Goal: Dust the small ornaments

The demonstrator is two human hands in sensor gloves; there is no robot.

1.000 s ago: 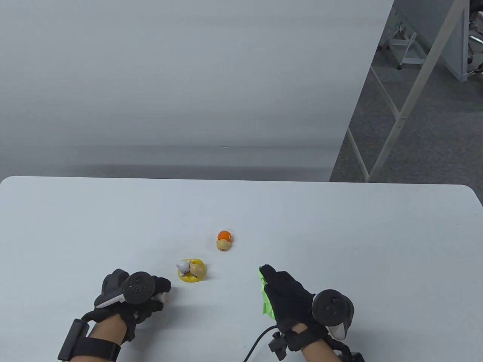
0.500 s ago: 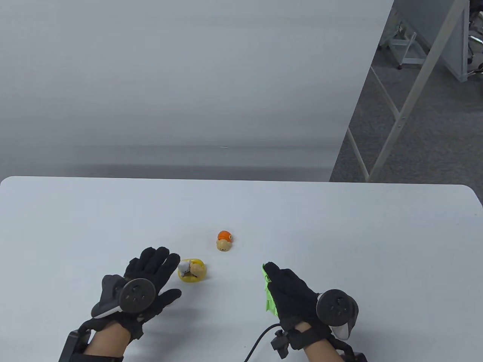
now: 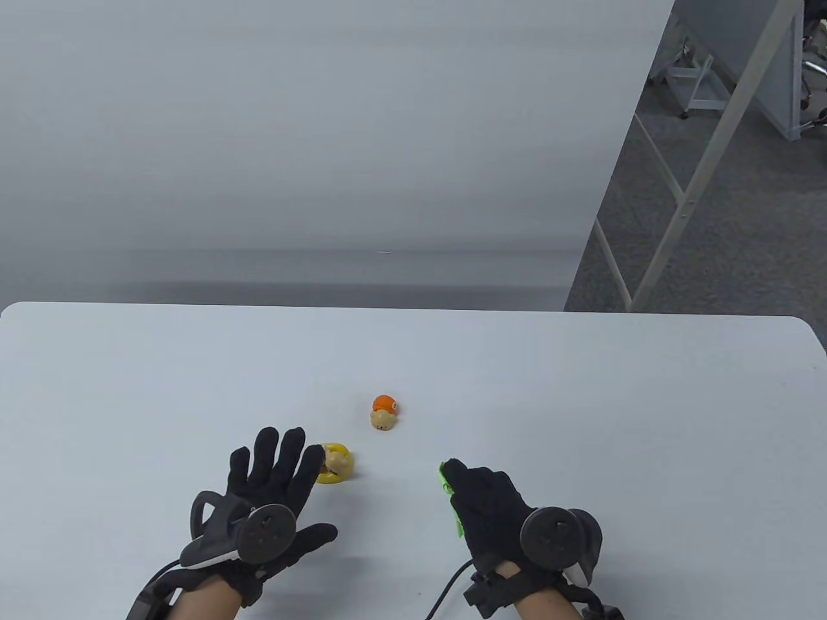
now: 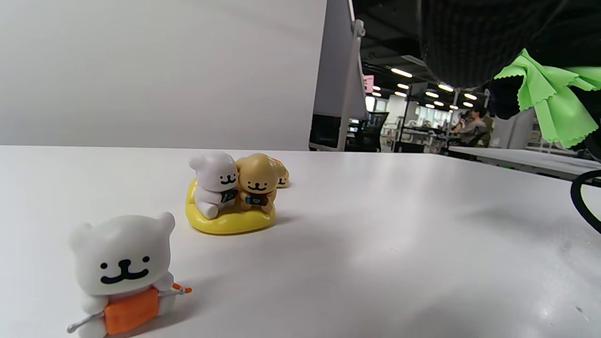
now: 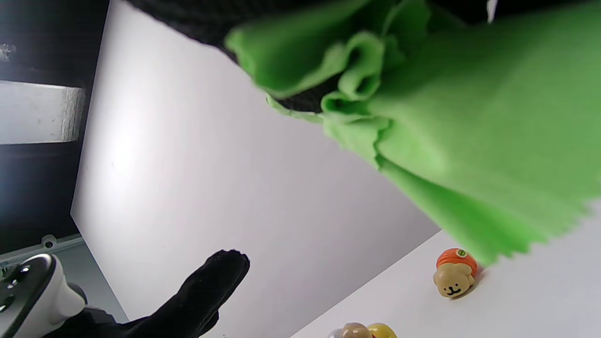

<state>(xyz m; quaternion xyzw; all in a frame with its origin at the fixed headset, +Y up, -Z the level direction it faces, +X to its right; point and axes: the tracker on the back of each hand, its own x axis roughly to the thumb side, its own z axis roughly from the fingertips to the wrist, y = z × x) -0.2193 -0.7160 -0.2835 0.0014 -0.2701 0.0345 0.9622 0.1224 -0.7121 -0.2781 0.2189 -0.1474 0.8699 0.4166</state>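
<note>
Reaching with fingers spread, the left hand (image 3: 271, 497) hovers over the pair ornament (image 3: 334, 462) at lower centre of the table view — best to pinch its yellow base, not the figures, and lift it toward the cloth (image 3: 450, 497). The right hand (image 3: 494, 510) grips that cloth bunched at lower right. An orange ornament (image 3: 384, 413) sits just beyond; a white bear (image 4: 123, 272) stands nearer the wrist. The pale counter (image 3: 581, 400) is smooth — an office lies behind.
</note>
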